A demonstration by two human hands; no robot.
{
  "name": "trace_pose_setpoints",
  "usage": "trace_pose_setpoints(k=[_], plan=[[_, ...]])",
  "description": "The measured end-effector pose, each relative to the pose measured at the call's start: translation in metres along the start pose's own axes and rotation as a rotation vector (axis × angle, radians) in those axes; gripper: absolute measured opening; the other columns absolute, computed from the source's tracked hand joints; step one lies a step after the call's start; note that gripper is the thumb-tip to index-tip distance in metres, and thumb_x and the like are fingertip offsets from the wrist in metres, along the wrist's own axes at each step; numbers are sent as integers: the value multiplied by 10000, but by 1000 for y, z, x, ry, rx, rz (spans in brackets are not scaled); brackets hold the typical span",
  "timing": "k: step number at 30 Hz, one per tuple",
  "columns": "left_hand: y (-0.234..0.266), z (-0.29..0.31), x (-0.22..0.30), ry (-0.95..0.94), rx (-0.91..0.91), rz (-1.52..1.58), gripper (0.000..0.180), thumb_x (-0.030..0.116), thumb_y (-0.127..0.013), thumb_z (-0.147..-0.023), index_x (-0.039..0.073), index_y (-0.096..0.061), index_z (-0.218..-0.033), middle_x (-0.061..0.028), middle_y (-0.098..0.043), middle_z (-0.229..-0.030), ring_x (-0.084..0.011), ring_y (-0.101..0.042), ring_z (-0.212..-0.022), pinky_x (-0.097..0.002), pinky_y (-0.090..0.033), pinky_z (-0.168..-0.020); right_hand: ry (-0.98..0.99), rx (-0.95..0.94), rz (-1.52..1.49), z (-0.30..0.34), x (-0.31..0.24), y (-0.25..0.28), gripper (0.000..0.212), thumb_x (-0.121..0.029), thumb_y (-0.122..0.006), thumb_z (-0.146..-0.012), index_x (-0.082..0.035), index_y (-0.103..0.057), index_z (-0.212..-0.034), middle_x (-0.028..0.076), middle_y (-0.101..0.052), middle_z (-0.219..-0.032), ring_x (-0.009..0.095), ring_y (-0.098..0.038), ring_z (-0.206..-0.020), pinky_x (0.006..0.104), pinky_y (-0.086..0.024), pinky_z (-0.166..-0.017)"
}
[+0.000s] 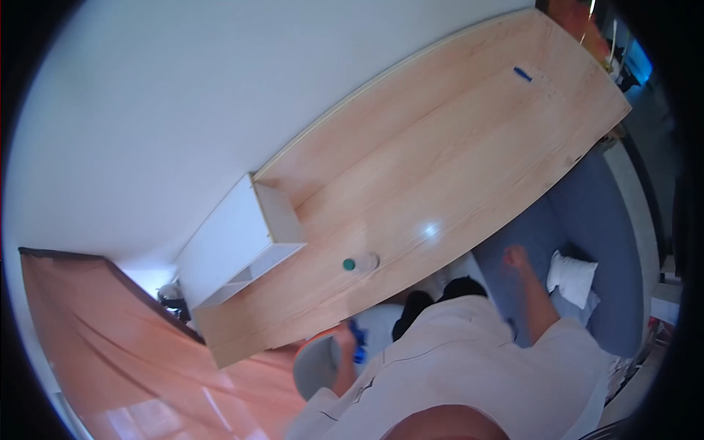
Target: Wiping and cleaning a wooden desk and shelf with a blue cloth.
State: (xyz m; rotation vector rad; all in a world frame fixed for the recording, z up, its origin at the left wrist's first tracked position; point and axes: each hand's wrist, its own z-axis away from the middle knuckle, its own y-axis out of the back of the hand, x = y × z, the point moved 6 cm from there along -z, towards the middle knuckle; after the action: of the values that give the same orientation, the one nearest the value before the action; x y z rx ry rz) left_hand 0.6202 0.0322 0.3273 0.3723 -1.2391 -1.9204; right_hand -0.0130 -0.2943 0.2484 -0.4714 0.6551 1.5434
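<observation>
My left hand [343, 338] is low, just off the near edge of the long wooden desk [411, 183]. Its fingers are closed on a bright blue object [358, 342], too blurred to tell its kind. My right hand [515, 256] is held out above the grey-blue sofa, curled into a fist with nothing visible in it. Nearest the left hand on the desk is a clear bottle [365, 262] with a green cap, touched by neither hand. A small dark blue item [523, 73] lies near the desk's far right end.
A white open-fronted shelf box [246, 235] stands on the desk's left part, against the white wall. A grey chair [314, 370] is beside my left arm. At the right, the sofa [616, 242] holds a white pillow [572, 279]. An orange-brown curtain [110, 330] hangs at the left.
</observation>
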Motion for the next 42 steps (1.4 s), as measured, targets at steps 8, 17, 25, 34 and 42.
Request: trace_pose_setpoints(k=[8, 17, 25, 34, 42], plan=[[-12, 194, 36, 688, 228, 1226, 353, 269, -486, -876, -51, -608, -960, -189, -633, -1007, -319, -607, -829, -460, -495, -731, 30, -432, 730, 82, -60, -106, 267, -229, -512, -888, -26, -668, -962, 123, -684, -783, 212, -675, -699, 326, -540, -614], [-28, 33, 259, 0, -424, 1485, 361, 362, -461, -911, 35, -610, -950, -63, -596, -828, -197, -586, -760, -352, -500, -701, 227, -152, 581, 188, -65, -1, 275, -194, -456, -937, -4, -615, -1055, 129, -672, -851, 203, -670, -753, 337, -553, -674], [-9, 89, 447, 51, -729, 1818, 334, 374, -438, -906, 88, -564, -788, -48, -572, -770, -179, -566, -709, -326, -479, -667, 280, -293, 350, 230, 58, 138, 287, -205, -482, -909, 14, -621, -1034, 133, -676, -846, 228, -674, -746, 371, -534, -660], [-25, 58, 531, -165, -745, 1962, 443, 474, -345, -929, 105, -580, -858, -66, -585, -781, -215, -543, -642, -330, -459, -576, 144, 75, 294, 192, -45, 150, 270, -246, -512, -935, -30, -626, -1049, 108, -656, -852, 185, -656, -696, 288, -534, -621], [-7, 72, 698, -301, -847, 2014, 359, 405, -418, -899, 121, -490, -693, -28, -479, -666, -173, -489, -622, -310, -420, -574, 516, 261, 183, 151, -223, 274, 283, -254, -518, -934, -27, -633, -1058, 70, -669, -901, 140, -628, -775, 278, -506, -713]])
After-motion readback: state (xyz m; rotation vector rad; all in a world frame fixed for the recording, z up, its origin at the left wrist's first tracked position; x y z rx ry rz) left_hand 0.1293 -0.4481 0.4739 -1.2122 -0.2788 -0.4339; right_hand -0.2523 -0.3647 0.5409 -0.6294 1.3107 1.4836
